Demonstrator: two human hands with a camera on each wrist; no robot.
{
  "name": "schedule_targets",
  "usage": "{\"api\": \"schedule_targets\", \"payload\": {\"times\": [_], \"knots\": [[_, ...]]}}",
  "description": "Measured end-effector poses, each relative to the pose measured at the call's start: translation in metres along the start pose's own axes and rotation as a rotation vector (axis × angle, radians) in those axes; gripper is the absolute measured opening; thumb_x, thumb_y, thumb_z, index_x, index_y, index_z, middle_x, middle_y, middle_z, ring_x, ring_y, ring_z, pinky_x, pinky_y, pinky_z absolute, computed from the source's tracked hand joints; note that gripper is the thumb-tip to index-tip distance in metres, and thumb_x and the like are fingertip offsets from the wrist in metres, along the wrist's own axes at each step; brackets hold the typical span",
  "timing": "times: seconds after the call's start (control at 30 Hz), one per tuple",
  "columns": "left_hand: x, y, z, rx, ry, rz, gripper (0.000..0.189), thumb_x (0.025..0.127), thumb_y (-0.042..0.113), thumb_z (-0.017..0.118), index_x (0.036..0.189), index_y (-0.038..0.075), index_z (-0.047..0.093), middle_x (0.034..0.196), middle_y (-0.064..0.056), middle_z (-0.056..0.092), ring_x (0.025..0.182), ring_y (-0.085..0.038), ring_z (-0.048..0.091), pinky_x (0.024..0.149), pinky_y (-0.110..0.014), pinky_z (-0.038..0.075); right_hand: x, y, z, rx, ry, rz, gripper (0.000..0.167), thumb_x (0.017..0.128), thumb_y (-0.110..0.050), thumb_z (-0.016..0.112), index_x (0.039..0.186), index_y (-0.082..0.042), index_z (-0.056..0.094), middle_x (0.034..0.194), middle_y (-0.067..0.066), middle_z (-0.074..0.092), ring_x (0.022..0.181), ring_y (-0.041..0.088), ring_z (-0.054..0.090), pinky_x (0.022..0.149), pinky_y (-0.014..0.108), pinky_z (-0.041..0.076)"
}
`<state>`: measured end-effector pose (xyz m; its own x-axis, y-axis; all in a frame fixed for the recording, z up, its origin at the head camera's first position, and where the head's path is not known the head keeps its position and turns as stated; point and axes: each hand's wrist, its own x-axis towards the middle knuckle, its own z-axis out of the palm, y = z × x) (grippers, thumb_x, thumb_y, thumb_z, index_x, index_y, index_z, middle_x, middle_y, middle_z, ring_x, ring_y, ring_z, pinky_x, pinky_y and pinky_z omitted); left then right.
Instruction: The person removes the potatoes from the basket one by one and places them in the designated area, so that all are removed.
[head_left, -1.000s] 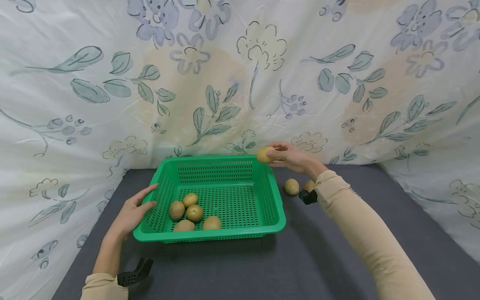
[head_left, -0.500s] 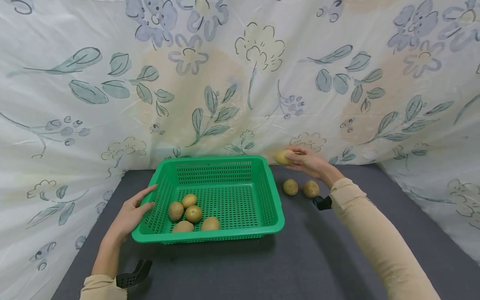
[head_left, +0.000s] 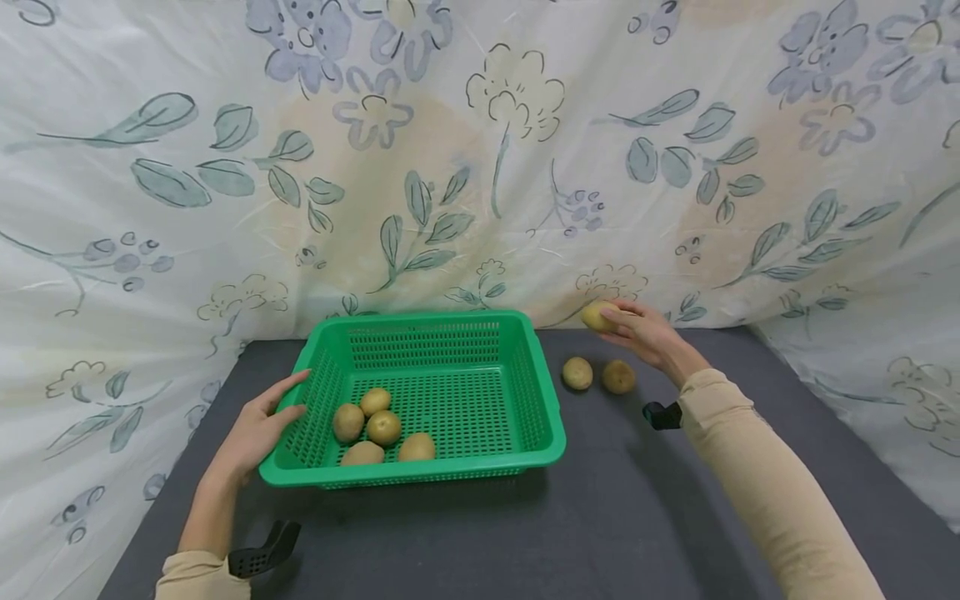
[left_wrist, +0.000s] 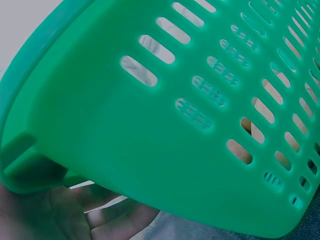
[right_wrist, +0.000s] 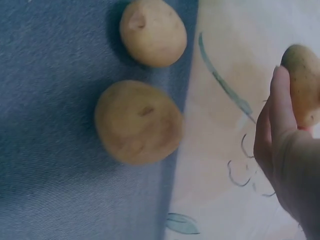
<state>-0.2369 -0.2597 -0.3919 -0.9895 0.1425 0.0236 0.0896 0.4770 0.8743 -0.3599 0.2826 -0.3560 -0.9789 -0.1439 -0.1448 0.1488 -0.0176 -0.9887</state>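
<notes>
My right hand (head_left: 647, 333) pinches a yellow potato (head_left: 598, 317) between thumb and fingers, raised above the back of the table, right of the green basket (head_left: 450, 468). In the right wrist view this potato (right_wrist: 304, 85) shows at the right edge. Two more potatoes lie on the table below that hand, a paler one (head_left: 577, 374) and a browner one (head_left: 618, 377). With its thumb and index finger at the rim, my left hand (head_left: 258, 429) holds the basket's left side. Fingers (left_wrist: 117, 220) show beneath the rim in the left wrist view. Several potatoes (head_left: 384, 427) sit in the basket's front left part.
The dark grey cloth-covered table (head_left: 480, 542) spreads around the basket. Behind it and at both sides hangs a flower-print curtain (head_left: 450, 167). Black wrist mounts (head_left: 266, 550) are worn on both arms.
My right hand has moved right with the potato, from over the basket's back right corner to beyond it. Both table potatoes now show fully. The left hand stays at the rim.
</notes>
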Motion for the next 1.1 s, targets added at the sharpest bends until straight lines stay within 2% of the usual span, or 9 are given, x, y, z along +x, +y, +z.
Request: {"api": "schedule_targets", "payload": {"times": [0.33,0.47,0.57,0.73,0.83,0.97,1.1], "knots": [[0.0,-0.001,0.001,0.004,0.0,-0.009,0.057,0.102,0.021,0.045,0.154,0.012,0.021,0.155,-0.025,0.007,0.136,-0.052,0.009,0.099,-0.068,0.024,-0.007,0.022,-0.02,0.076,0.221,0.03,0.069,0.096,-0.016,0.059,0.15,0.002,0.019,0.138,0.016,0.033,0.123,0.025,0.047,0.1,0.037,0.041],[0.001,-0.001,0.0,0.004,-0.001,-0.006,0.058,0.103,0.022,0.045,0.154,0.012,0.021,0.155,-0.025,0.007,0.137,-0.052,0.008,0.099,-0.069,0.023,-0.011,0.029,-0.027,0.133,0.272,0.053,0.072,0.095,-0.015,0.059,0.151,0.0,0.017,0.14,0.014,0.032,0.111,0.02,0.055,0.102,0.038,0.038],[0.001,-0.001,-0.001,-0.002,0.001,-0.001,0.058,0.103,0.023,0.045,0.154,0.011,0.021,0.155,-0.024,0.007,0.137,-0.051,0.007,0.099,-0.069,0.022,-0.015,0.033,-0.031,0.161,0.314,0.076,0.075,0.094,-0.016,0.061,0.152,-0.002,0.015,0.146,0.017,0.027,0.103,0.016,0.056,0.099,0.034,0.041],[0.0,0.001,-0.002,-0.009,0.005,0.006,0.058,0.103,0.023,0.045,0.154,0.011,0.02,0.155,-0.024,0.007,0.137,-0.051,0.007,0.099,-0.069,0.022,-0.022,0.04,-0.034,0.174,0.378,0.099,0.076,0.094,-0.016,0.061,0.152,-0.002,0.013,0.138,0.016,0.032,0.098,0.016,0.055,0.097,0.032,0.043],[0.0,-0.001,-0.002,-0.002,0.003,0.003,0.058,0.103,0.022,0.045,0.154,0.012,0.02,0.155,-0.025,0.007,0.136,-0.052,0.013,0.096,-0.065,0.03,-0.026,0.046,-0.034,0.177,0.416,0.104,0.074,0.095,-0.015,0.06,0.152,-0.001,0.016,0.131,0.013,0.036,0.094,0.014,0.054,0.096,0.032,0.044],[0.002,-0.003,-0.001,0.014,-0.004,-0.006,0.057,0.103,0.02,0.043,0.154,0.012,0.019,0.154,-0.027,0.009,0.132,-0.051,0.024,0.086,-0.051,0.044,-0.029,0.057,-0.035,0.171,0.491,0.122,0.069,0.094,-0.013,0.059,0.15,0.001,0.02,0.128,0.013,0.036,0.095,0.017,0.051,0.091,0.031,0.048],[0.002,-0.004,-0.001,0.023,-0.009,-0.006,0.057,0.103,0.02,0.043,0.154,0.012,0.019,0.154,-0.028,0.01,0.131,-0.049,0.027,0.08,-0.041,0.046,-0.031,0.067,-0.035,0.174,0.566,0.143,0.066,0.093,-0.011,0.06,0.148,0.002,0.026,0.127,0.013,0.037,0.099,0.02,0.05,0.09,0.031,0.049]]}}
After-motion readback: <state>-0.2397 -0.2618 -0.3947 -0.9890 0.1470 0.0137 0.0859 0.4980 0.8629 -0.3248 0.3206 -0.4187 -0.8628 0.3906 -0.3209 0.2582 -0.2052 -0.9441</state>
